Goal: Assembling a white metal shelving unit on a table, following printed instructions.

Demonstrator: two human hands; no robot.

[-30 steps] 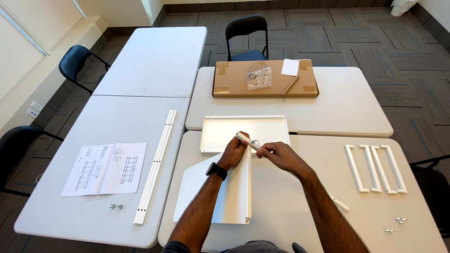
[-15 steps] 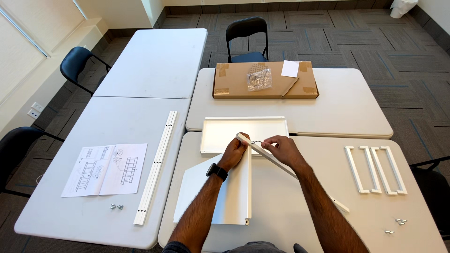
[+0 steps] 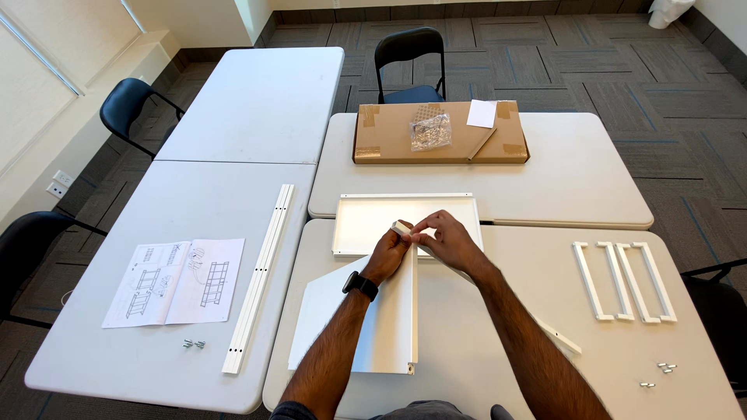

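Just below the centre of the frame, the left hand (image 3: 387, 254) and the right hand (image 3: 445, 237) meet over the upper end of a long white metal post (image 3: 556, 336). The post's long axis runs diagonally: its upper end points toward the upper left, at the fingertips, and its lower end shows at the lower right, beyond the right forearm, which hides the middle stretch. The right hand's fingers are curled and pinched on the post's upper tip; the left hand's fingers are bent around the same end, though how tightly they close there cannot be told.

Under the left hand a white metal shelf panel with a folded edge (image 3: 373, 327) lies on the beige table (image 3: 467, 365), its long side running from near the hands down toward the bottom of the frame. Just above the hands lies a second white shelf tray with raised rims (image 3: 373, 222). At the right sit four white U-shaped brackets (image 3: 625, 280), upright in the frame, with small screws (image 3: 661, 369) below them. At the left are two white rails (image 3: 261, 276) and an instruction sheet (image 3: 175, 281); a brown cardboard box (image 3: 440, 132) lies at the upper centre.
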